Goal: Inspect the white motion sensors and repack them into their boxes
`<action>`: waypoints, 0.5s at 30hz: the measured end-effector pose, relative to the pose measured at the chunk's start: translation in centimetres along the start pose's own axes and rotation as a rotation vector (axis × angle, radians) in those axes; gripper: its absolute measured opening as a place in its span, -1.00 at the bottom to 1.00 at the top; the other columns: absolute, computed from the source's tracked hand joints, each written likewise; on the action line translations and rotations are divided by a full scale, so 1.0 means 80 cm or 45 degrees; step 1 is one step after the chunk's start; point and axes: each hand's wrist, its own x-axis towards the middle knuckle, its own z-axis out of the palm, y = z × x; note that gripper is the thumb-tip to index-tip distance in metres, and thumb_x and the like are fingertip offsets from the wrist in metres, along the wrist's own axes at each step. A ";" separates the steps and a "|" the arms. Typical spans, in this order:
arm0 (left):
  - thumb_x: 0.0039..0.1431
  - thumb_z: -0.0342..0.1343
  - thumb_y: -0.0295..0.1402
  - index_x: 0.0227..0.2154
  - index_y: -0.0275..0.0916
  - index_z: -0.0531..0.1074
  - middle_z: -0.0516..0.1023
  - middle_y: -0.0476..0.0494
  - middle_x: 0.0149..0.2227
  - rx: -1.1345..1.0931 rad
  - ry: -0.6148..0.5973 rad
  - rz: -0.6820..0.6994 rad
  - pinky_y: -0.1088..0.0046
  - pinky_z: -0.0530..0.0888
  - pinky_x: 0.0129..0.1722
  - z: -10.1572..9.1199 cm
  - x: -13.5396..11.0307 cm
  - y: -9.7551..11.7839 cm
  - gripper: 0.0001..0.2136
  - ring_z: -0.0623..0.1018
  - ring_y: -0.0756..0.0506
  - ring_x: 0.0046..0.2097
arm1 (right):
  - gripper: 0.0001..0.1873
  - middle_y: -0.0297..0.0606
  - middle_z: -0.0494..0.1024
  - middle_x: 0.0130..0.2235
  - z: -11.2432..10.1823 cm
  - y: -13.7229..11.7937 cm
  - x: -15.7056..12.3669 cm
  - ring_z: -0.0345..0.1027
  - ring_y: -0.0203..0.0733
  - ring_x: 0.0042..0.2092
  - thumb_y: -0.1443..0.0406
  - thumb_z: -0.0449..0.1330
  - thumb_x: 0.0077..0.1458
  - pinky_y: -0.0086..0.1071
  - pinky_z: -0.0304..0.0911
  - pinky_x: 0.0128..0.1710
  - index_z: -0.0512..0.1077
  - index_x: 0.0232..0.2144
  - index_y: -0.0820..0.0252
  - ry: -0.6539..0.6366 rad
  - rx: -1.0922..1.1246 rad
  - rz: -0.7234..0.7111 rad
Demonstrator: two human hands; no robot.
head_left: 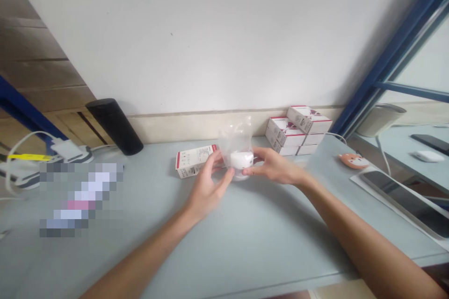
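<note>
Over the middle of the grey table (245,233), both my hands hold a clear plastic bag (238,142) with a small white object (241,160) in its bottom. My left hand (206,187) pinches the bag's left side with thumb and fingers. From the right, my right hand (275,166) grips the bag at the white object. The bag's open top stands upright above my fingers. A white and red box (194,160) lies flat on the table just behind my left hand.
A stack of white and red boxes (298,131) stands by the wall at right. A black cylinder (114,125) leans at back left, near white cables (31,159). At right lie a small orange figure (353,160), a tablet (403,198) and a grey bowl (380,119).
</note>
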 end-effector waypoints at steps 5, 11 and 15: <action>0.27 0.28 -0.21 0.10 -0.13 0.52 0.61 -0.21 0.08 0.001 -0.051 -0.044 0.22 0.40 0.18 0.002 0.006 -0.010 -0.63 0.56 -0.24 0.08 | -0.58 -0.28 0.68 0.01 0.004 0.020 0.003 0.53 0.02 0.01 0.09 0.38 0.12 -0.13 0.38 0.07 0.59 0.02 0.00 -0.191 -0.126 0.007; 0.28 0.27 -0.20 0.09 -0.10 0.53 0.62 -0.20 0.07 0.107 -0.188 -0.069 0.18 0.42 0.15 -0.006 0.009 -0.013 -0.65 0.56 -0.29 0.08 | -0.43 -0.23 0.66 0.03 -0.007 0.015 -0.004 0.53 0.02 0.02 0.03 0.42 0.08 -0.14 0.42 0.06 0.52 0.11 0.02 -0.059 -0.155 -0.008; 0.30 0.25 -0.20 0.07 -0.10 0.56 0.64 -0.22 0.05 0.165 -0.274 -0.110 0.13 0.41 0.16 -0.010 0.010 -0.015 -0.68 0.57 -0.33 0.09 | -0.56 -0.24 0.69 -0.06 -0.004 0.013 -0.002 0.55 -0.02 -0.08 0.02 0.38 0.14 -0.20 0.44 -0.05 0.56 -0.01 0.08 -0.114 -0.131 0.021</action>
